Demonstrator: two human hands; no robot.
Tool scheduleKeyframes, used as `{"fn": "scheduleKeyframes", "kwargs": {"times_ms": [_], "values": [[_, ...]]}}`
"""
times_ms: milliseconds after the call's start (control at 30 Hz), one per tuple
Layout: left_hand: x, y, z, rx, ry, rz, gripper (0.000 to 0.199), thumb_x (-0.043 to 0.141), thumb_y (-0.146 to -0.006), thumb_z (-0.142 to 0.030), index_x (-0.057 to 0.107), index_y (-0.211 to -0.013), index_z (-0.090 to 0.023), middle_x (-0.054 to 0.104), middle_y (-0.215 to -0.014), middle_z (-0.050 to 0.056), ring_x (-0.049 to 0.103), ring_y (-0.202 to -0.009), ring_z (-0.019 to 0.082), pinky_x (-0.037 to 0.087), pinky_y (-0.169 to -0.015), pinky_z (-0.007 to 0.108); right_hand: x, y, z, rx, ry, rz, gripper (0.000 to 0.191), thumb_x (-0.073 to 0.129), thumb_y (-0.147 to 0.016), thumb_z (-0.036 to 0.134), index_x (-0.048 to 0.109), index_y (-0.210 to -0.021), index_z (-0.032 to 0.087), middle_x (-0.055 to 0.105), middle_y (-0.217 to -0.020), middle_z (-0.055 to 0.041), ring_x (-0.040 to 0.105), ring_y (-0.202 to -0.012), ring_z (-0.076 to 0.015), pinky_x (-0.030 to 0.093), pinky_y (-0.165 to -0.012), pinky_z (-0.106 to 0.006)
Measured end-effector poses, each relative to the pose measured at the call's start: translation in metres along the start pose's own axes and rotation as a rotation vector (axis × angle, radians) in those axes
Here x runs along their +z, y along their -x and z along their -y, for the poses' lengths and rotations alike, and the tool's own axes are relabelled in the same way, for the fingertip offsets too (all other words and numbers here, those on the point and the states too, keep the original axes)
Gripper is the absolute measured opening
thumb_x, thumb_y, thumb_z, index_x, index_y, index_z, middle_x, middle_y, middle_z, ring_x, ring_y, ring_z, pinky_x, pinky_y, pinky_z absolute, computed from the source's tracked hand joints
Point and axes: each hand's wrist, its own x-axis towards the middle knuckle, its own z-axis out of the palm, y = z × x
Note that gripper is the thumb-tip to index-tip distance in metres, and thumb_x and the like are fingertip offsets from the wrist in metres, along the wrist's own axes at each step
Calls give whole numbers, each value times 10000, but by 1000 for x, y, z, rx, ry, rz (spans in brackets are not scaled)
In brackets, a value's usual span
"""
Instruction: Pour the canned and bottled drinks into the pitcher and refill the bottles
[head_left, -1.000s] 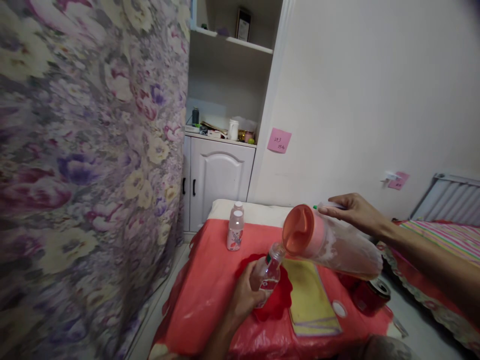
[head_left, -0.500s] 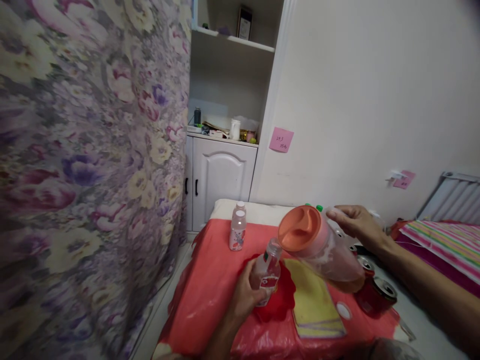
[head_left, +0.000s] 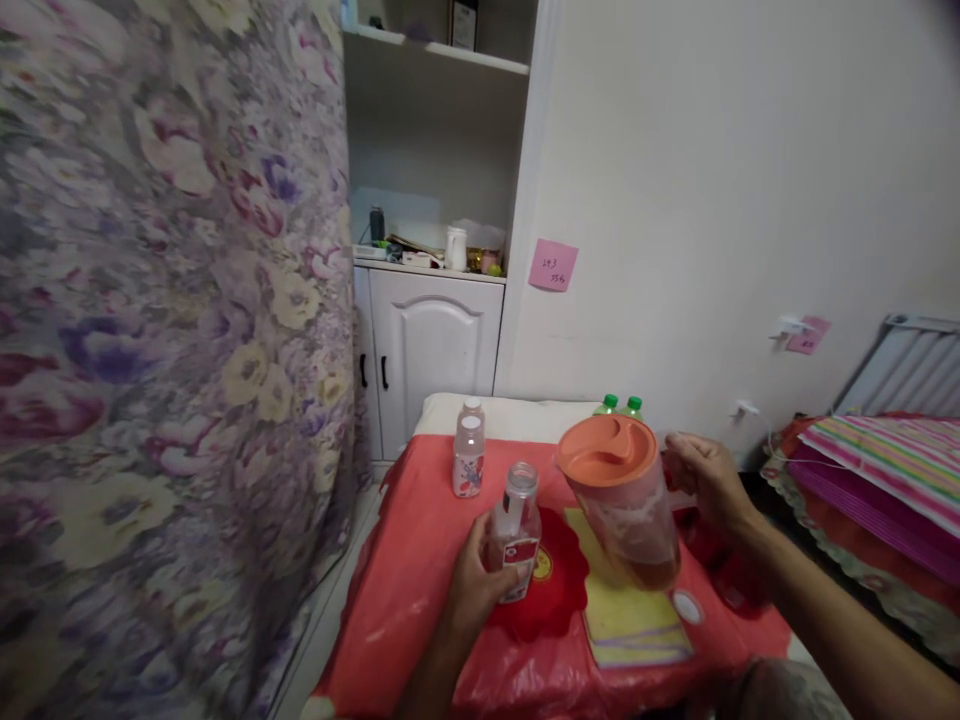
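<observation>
My left hand (head_left: 484,575) is wrapped round a clear bottle (head_left: 517,535) with a red and white label and no cap. It stands nearly upright over a red scalloped tray (head_left: 559,610). In my right hand (head_left: 709,480) is the handle of a clear pitcher (head_left: 630,520) with an orange lid (head_left: 609,450). A little brownish liquid lies in the bottom of the pitcher, and its wall looks wet or foamy. The pitcher is tilted slightly left, above a folded yellow cloth (head_left: 634,630), apart from the bottle. A white round cap (head_left: 686,607) lies beside the cloth.
Two capped bottles (head_left: 469,460) stand at the back left of the red-covered table (head_left: 397,560). Green-capped bottles (head_left: 632,405) are at the back. Red cans (head_left: 742,590) sit partly behind my right arm. A floral curtain (head_left: 187,350) hangs at left.
The pitcher has swung from steeply tipped beside the bottle's mouth to nearly upright, with its liquid settling at the bottom. The bottle has moved slightly left and straightened.
</observation>
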Motion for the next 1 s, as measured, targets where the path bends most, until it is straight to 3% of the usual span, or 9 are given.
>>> {"fn": "scheduleKeyframes", "kwargs": {"times_ms": [200, 433, 667, 800, 900, 1000], "values": [[2, -2, 5, -15, -31, -6, 732, 816, -538, -222, 568, -1226, -205, 733, -1181, 97, 687, -1088, 317, 546, -896, 353, -5, 10, -48, -10, -89, -174, 526, 622, -874, 579, 391, -532, 253, 300, -461, 81, 238, -430, -114, 197, -432, -284], [-7, -9, 34, -25, -104, -75, 822, 829, -543, -285, 534, -1305, -197, 704, -1254, 120, 658, -1163, 343, 532, -950, 376, -1, 20, -92, -14, -184, -327, 494, 596, -891, 571, 367, -585, 259, 288, -493, 86, 240, -433, -116, 206, -433, -279], [-7, -10, 37, -25, -136, -110, 888, 878, -511, -361, 537, -1315, -201, 712, -1258, 138, 674, -1149, 362, 554, -930, 387, -2, 38, -121, -6, -160, -394, 478, 540, -922, 571, 382, -597, 258, 320, -500, 76, 271, -431, -120, 234, -427, -271], [-1, -10, 31, -14, -120, -113, 911, 899, -506, -392, 542, -1316, -179, 711, -1271, 152, 679, -1154, 368, 563, -948, 391, -7, 43, -119, -5, -89, -385, 480, 530, -904, 614, 478, -619, 231, 423, -519, 54, 370, -455, -123, 311, -440, -254], [2, -8, 28, -24, -113, -116, 914, 905, -501, -394, 550, -1312, -168, 712, -1274, 158, 680, -1158, 372, 565, -955, 395, -13, 50, -111, 2, -24, -338, 408, 597, -876, 582, 620, -737, 199, 610, -644, -6, 557, -594, -173, 462, -560, -276], [3, -7, 26, -17, -115, -132, 903, 911, -500, -380, 561, -1308, -178, 713, -1282, 144, 683, -1157, 364, 573, -943, 385, -23, 67, -114, 22, 57, -235, 372, 647, -853, 522, 689, -1032, 199, 734, -1021, -87, 676, -951, -261, 538, -834, -349]]}}
